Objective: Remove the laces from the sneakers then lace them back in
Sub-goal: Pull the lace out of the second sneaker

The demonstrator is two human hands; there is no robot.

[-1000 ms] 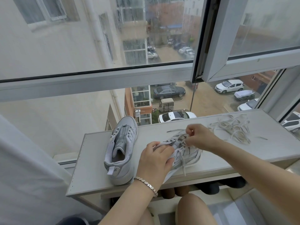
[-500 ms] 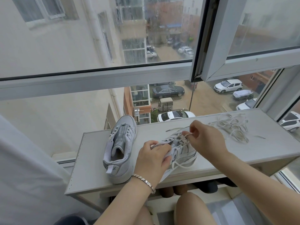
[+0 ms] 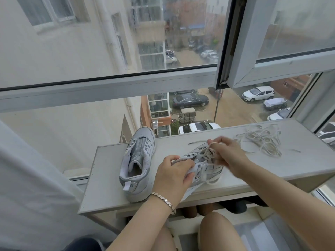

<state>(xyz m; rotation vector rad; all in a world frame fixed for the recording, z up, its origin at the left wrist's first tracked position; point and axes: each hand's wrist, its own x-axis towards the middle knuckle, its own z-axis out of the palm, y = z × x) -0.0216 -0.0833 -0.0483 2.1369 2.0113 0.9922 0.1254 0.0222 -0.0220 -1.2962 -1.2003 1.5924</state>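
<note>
**Centre of frame.** Your left hand [image 3: 172, 175] curls its grip over the rear of the laced sneaker [image 3: 203, 164], a pale grey shoe of smooth stitched panels lying on the matte off-white surface [image 3: 108, 178]. Your right hand [image 3: 229, 157], motion-blurred, holds a flat white lace [image 3: 206, 152] in a narrow pinching grip above the eyelets.

**Left of centre.** The second sneaker [image 3: 138, 160] stands upright, toe toward the window.

**Right.** A loose lace [image 3: 261, 140] lies in a tangled heap of flat loops.

A metal link bracelet [image 3: 165, 201] circles your left wrist.
</note>
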